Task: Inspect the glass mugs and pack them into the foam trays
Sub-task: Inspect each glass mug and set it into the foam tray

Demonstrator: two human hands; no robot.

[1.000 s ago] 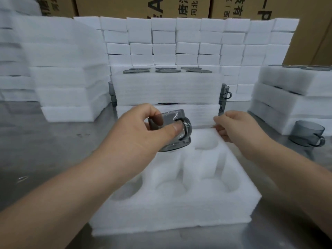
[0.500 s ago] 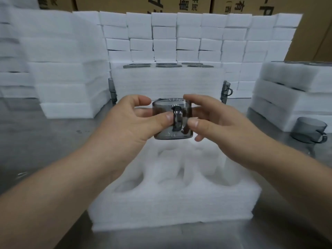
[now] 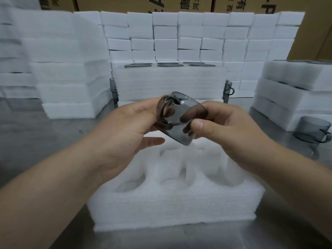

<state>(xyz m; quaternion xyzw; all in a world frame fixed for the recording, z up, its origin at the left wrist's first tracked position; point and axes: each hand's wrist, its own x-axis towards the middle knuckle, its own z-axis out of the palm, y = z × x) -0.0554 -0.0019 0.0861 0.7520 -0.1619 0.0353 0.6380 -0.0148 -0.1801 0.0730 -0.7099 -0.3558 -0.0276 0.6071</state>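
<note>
Holds a smoky grey glass mug (image 3: 181,121) in the air between both hands, above the far half of an open foam tray (image 3: 170,205) and clear of it. Left hand (image 3: 125,130) at the mug's left side, grip closed on it: fingers curled against the glass by the handle, one finger stretched out straight beneath. Right hand (image 3: 226,123) at the mug's right side, grip likewise closed on the glass: thumb pressed on the near wall, fingers behind showing dark through it. Mug tilted, handle turned up and to the left; hard to tell which end is the mouth.

Tray white, with round pockets in rows, lying near on the steel surface (image 3: 36,141). Beyond it, far centre, a filled foam stack (image 3: 168,83) with dark mug rims (image 3: 168,65) showing on top. At its left end a half-hidden grey glass (image 3: 113,90), at its right end a handled grey mug (image 3: 229,89). Over on the right, a lone grey mug (image 3: 312,130) standing on the surface just beside a pile of foam trays (image 3: 291,90). On the left, more piled foam (image 3: 71,78). Along the far edge a wall of small foam blocks (image 3: 188,33), with cardboard cartons (image 3: 143,4) behind.
</note>
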